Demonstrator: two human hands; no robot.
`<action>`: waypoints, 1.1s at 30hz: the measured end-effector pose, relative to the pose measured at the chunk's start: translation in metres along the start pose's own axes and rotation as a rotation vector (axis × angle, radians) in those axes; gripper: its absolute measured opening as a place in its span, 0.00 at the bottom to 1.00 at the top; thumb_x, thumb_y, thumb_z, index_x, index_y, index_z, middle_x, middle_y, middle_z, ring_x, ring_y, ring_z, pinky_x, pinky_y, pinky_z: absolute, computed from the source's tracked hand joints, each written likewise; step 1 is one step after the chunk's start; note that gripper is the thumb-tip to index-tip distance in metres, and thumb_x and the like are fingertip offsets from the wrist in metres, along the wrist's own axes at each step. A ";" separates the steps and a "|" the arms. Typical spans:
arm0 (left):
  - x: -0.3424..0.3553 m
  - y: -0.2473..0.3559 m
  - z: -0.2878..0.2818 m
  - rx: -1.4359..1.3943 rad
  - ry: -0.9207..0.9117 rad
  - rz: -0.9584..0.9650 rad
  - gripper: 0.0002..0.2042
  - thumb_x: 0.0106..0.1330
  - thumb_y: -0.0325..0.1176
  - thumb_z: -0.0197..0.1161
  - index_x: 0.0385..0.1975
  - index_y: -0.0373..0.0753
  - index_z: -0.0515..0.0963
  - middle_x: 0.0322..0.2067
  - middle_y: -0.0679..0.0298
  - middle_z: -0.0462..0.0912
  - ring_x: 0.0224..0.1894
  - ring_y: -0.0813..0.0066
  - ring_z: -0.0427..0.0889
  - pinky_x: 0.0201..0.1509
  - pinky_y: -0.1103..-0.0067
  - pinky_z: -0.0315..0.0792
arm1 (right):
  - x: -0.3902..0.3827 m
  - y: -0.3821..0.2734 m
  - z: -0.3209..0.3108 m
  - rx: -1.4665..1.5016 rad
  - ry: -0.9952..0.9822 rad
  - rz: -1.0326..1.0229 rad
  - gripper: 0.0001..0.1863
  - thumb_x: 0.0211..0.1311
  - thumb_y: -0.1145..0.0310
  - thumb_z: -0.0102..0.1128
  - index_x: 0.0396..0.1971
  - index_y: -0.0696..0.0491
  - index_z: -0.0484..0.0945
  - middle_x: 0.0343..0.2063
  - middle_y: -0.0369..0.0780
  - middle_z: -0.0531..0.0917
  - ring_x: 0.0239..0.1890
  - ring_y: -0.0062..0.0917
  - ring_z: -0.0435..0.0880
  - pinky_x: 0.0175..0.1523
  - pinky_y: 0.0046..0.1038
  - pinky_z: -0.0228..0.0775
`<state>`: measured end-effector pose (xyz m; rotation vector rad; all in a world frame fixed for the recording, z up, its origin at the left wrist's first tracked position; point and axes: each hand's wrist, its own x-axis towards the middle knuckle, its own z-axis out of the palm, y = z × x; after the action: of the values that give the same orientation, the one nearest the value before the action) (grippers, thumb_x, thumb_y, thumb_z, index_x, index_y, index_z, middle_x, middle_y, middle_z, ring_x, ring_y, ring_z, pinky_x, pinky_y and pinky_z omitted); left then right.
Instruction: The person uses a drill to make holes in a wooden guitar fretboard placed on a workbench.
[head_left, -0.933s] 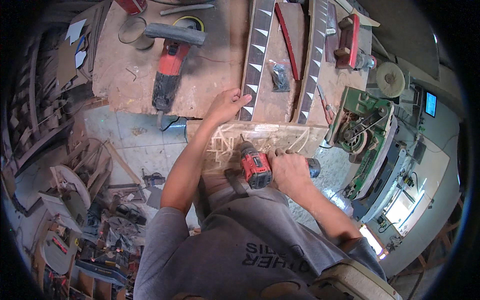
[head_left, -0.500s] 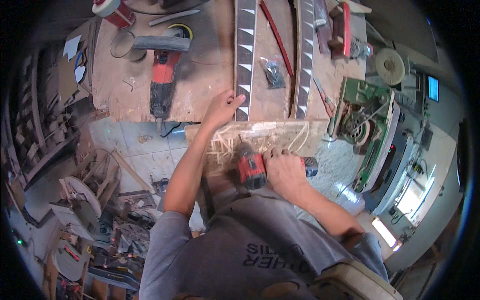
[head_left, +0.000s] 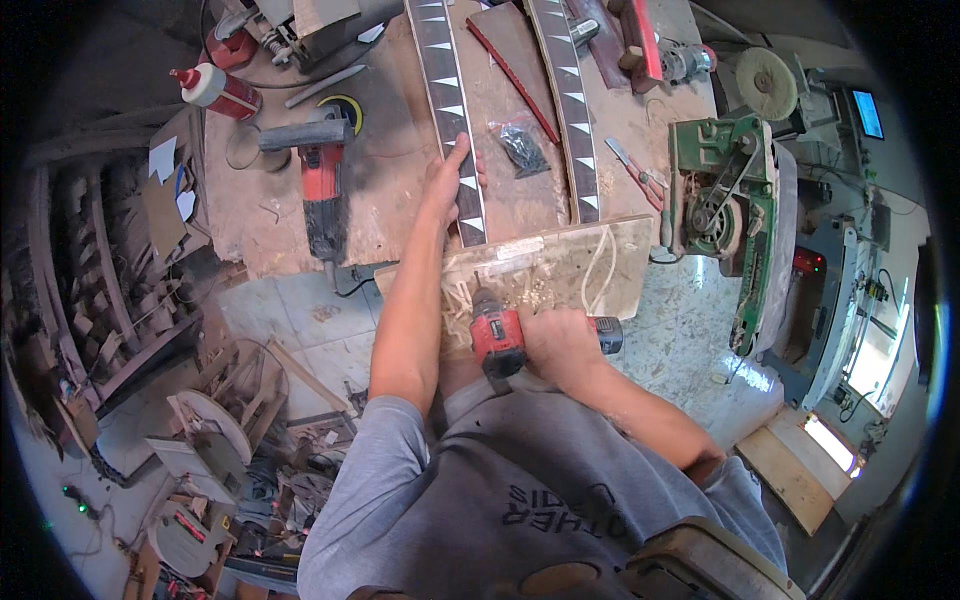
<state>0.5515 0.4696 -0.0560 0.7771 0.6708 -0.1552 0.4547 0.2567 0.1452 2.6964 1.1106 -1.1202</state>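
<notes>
Right hand: closed around the handle of the drill; right hand [head_left: 560, 340] at the near side of the bench, fingers wrapped over, grip firm in appearance.
Drill: red and black drill [head_left: 497, 340], lying sideways in the grip, chuck and bit pointing away from the body, battery end projecting to the right of the fist. Whether the bit touches anything: cannot tell.
Left hand: left hand [head_left: 447, 187] gripping the left inlaid strip near its close end, thumb over the top face, fingertips showing past the right edge.
Left inlaid strip: left inlaid strip [head_left: 443, 90], dark with a row of pale triangles, running from the far edge of view to just beside the board.
Board: pale wooden board [head_left: 625, 262] at the near edge of the workbench, below the drill as seen from above; thin light pieces and chips scattered on it.
Right inlaid strip: right inlaid strip [head_left: 568, 105], same pattern, apart from the first.
Between strips: clear bag of dark pieces [head_left: 520, 148]; red bar [head_left: 513, 82] lying at a slant.
Workbench, left: workbench [head_left: 390, 200] carries a red and black power tool [head_left: 320, 185], a glass jar [head_left: 243, 147] and a red and white bottle [head_left: 222, 92].
Right side: green machine [head_left: 740, 220] with exposed pulley, close to the bench.
</notes>
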 end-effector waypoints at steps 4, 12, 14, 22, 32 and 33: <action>-0.008 0.000 0.006 0.048 0.063 0.064 0.25 0.71 0.58 0.65 0.38 0.36 0.78 0.24 0.65 0.81 0.21 0.75 0.82 0.24 0.78 0.77 | -0.003 0.001 -0.007 0.066 -0.037 0.017 0.11 0.56 0.68 0.64 0.36 0.57 0.81 0.26 0.48 0.88 0.33 0.42 0.91 0.38 0.43 0.82; -0.004 -0.007 -0.002 0.013 0.061 0.080 0.26 0.71 0.58 0.65 0.36 0.35 0.78 0.24 0.63 0.81 0.22 0.76 0.82 0.25 0.79 0.78 | -0.009 0.006 0.020 0.217 0.071 0.040 0.18 0.46 0.71 0.70 0.39 0.58 0.76 0.24 0.50 0.85 0.30 0.49 0.87 0.38 0.48 0.79; -0.005 -0.006 -0.002 0.019 0.072 0.079 0.25 0.71 0.58 0.65 0.36 0.36 0.78 0.24 0.63 0.81 0.21 0.76 0.82 0.25 0.79 0.77 | -0.009 0.005 0.021 0.228 0.070 0.049 0.19 0.46 0.69 0.71 0.39 0.57 0.76 0.24 0.50 0.85 0.30 0.49 0.87 0.37 0.48 0.78; -0.007 -0.004 0.001 0.002 0.079 0.084 0.23 0.72 0.55 0.66 0.35 0.37 0.78 0.24 0.64 0.81 0.22 0.76 0.82 0.25 0.78 0.77 | -0.002 -0.006 0.002 0.277 -0.015 0.149 0.11 0.53 0.66 0.68 0.32 0.56 0.83 0.26 0.51 0.87 0.32 0.48 0.89 0.40 0.47 0.81; -0.004 -0.009 -0.004 -0.011 0.053 0.084 0.24 0.72 0.54 0.66 0.39 0.34 0.77 0.25 0.65 0.81 0.23 0.77 0.82 0.28 0.80 0.79 | 0.000 0.001 0.012 0.375 0.016 0.219 0.19 0.49 0.57 0.74 0.36 0.56 0.86 0.28 0.52 0.86 0.36 0.51 0.88 0.45 0.45 0.80; -0.004 -0.009 -0.003 -0.007 0.059 0.079 0.24 0.72 0.54 0.66 0.39 0.34 0.77 0.25 0.65 0.81 0.23 0.77 0.82 0.28 0.80 0.78 | 0.002 0.000 0.009 0.373 0.014 0.227 0.19 0.49 0.58 0.74 0.36 0.56 0.86 0.28 0.52 0.87 0.36 0.50 0.88 0.45 0.45 0.80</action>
<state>0.5436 0.4655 -0.0605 0.8030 0.6947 -0.0587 0.4503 0.2552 0.1367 3.0058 0.6216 -1.3866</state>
